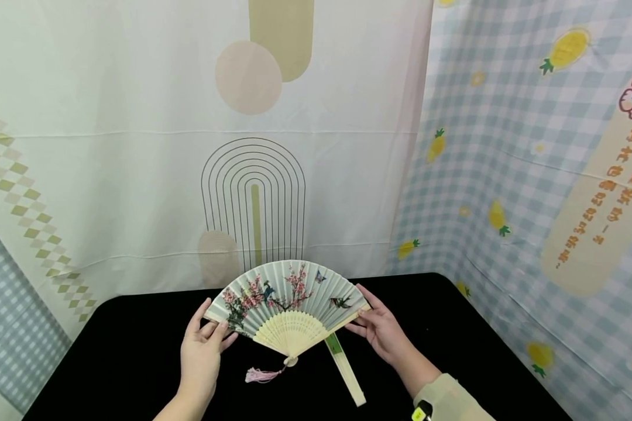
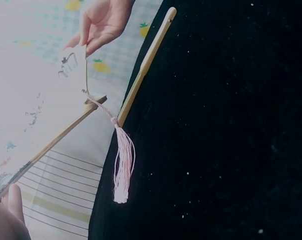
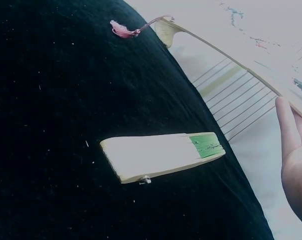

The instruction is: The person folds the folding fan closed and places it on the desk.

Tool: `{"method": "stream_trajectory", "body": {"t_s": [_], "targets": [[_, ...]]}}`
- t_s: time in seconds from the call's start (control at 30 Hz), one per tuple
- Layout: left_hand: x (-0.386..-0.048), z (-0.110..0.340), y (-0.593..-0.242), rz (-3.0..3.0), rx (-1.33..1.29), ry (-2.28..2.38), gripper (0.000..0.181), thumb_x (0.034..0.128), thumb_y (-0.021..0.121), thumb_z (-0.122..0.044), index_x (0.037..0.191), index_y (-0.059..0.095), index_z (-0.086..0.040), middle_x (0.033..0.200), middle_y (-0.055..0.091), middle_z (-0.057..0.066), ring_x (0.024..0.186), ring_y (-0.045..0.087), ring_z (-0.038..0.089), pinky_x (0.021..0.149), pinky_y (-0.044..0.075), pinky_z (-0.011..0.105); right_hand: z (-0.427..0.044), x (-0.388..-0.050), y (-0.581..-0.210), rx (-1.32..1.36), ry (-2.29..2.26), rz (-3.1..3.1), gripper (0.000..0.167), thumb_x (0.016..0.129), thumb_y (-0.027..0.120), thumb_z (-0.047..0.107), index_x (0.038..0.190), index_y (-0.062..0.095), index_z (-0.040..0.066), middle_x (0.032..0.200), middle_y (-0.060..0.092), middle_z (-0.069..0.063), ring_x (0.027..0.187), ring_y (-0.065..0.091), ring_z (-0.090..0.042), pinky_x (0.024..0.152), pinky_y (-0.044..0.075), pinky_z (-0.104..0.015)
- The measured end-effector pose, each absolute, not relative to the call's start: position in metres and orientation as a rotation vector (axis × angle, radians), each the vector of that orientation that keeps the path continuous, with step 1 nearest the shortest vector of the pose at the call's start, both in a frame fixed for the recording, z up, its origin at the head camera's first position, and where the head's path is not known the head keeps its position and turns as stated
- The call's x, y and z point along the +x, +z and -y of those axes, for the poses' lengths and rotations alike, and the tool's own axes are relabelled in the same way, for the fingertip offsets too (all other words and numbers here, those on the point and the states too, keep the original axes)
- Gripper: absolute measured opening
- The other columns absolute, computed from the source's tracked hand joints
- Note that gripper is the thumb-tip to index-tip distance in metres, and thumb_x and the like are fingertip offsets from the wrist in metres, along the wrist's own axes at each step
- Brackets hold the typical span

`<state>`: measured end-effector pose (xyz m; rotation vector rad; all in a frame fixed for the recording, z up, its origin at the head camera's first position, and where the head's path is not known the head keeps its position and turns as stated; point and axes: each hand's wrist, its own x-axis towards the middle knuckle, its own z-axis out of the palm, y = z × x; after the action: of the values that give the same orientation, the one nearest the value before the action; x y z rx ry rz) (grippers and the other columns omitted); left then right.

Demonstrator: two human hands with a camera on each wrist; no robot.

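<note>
Spread wide between both hands is a folding fan (image 1: 295,289) with a pale leaf, pink blossoms and birds, and cream ribs. My left hand (image 1: 202,351) pinches its left end; my right hand (image 1: 381,330) pinches the right end. A pink tassel (image 1: 263,375) hangs from the fan's pivot, and it shows in the left wrist view as a pink tassel (image 2: 122,165) on a cord. Below the raised fan, a second, folded fan (image 1: 346,368) with a green band lies on the black table. The right wrist view shows this folded fan (image 3: 161,155) whole.
The black table (image 1: 137,351) has rounded far corners. Behind it hangs a white curtain (image 1: 137,175) with arches and circles; to the right is a blue checked curtain (image 1: 453,193) with pineapples. A beige sleeve (image 1: 453,400) covers the right forearm.
</note>
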<state>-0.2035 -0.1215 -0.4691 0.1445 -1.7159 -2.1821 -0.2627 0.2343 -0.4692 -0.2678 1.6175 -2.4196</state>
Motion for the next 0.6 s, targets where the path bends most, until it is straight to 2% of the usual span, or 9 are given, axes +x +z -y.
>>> {"method": "stream_trajectory", "body": {"t_s": [0.13,0.33,0.43,0.6], "targets": [[-0.203,0.122,-0.469,1.724,0.152,-2.182,0.063,0.1003,0.054,0.002,0.155,0.034,-0.022,0.120,0.065,0.014,0.098,0.068,0.011,0.081,0.059,0.030,-0.233,-0.262,-0.468,-0.256,-2.428,-1.612,0.062,0.104,0.035,-0.004,0.160,0.019,0.018,0.156,0.034,-0.019,0.119,0.061,-0.022,0.093,0.055,-0.040],[-0.202,0.122,-0.468,1.695,0.147,-2.193,0.062,0.1001,0.055,0.002,0.154,0.036,-0.022,0.116,0.067,0.007,0.100,0.068,0.012,0.082,0.058,0.029,-0.231,-0.260,-0.467,-0.220,-2.461,-1.595,0.063,0.104,0.041,-0.001,0.160,0.021,0.021,0.157,0.031,-0.020,0.120,0.061,-0.023,0.093,0.055,-0.040],[-0.201,0.121,-0.467,1.671,0.138,-2.198,0.061,0.0999,0.055,0.002,0.154,0.037,-0.021,0.116,0.067,0.006,0.100,0.068,0.012,0.082,0.058,0.029,-0.228,-0.259,-0.467,-0.184,-2.512,-1.588,0.063,0.103,0.043,-0.002,0.159,0.025,0.020,0.152,0.041,-0.018,0.116,0.063,-0.023,0.089,0.057,-0.038],[-0.199,0.120,-0.465,1.656,0.139,-2.185,0.061,0.0995,0.055,0.002,0.154,0.038,-0.020,0.120,0.065,0.008,0.101,0.068,0.012,0.082,0.058,0.030,-0.222,-0.258,-0.466,-0.143,-2.623,-1.560,0.063,0.101,0.047,-0.004,0.157,0.030,0.020,0.133,0.061,-0.008,0.109,0.067,-0.022,0.082,0.059,-0.035]]}}
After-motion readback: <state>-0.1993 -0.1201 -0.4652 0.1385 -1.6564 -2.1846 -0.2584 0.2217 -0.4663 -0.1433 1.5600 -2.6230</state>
